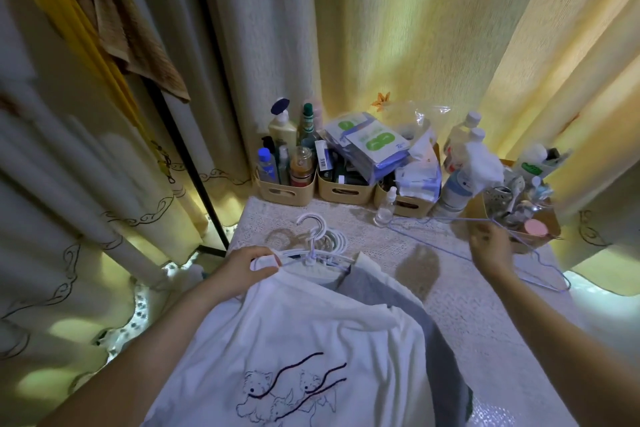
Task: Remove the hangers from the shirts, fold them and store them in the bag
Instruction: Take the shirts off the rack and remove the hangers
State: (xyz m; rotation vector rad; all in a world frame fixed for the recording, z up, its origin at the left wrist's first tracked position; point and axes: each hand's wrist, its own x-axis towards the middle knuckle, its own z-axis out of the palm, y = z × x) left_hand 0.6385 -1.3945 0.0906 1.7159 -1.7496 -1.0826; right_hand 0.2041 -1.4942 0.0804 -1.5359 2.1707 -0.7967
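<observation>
My left hand (pixel 242 270) clutches the white hangers (pixel 322 253) atop the white shirt (pixel 311 340) while my right hand (pixel 493 250) pinches a thin blue hanger (pixel 547 262).

Left hand (pixel 242 269) and right hand (pixel 491 248) forward, fingers (pixel 266 261) curled.

This is a room in a home, likely a bedroom or dressing corner. Long cream curtains (pixel 415 28) embroidered with leaves hang all around. A lace-covered counter (pixel 485 305) carries beige baskets (pixel 287 192) crowded with lotion and toiletry bottles (pixel 282 130). Shirts (pixel 294 340) on plastic hangers (pixel 318 246) lie on it, and a brown towel (pixel 138 45) hangs nearby.
</observation>
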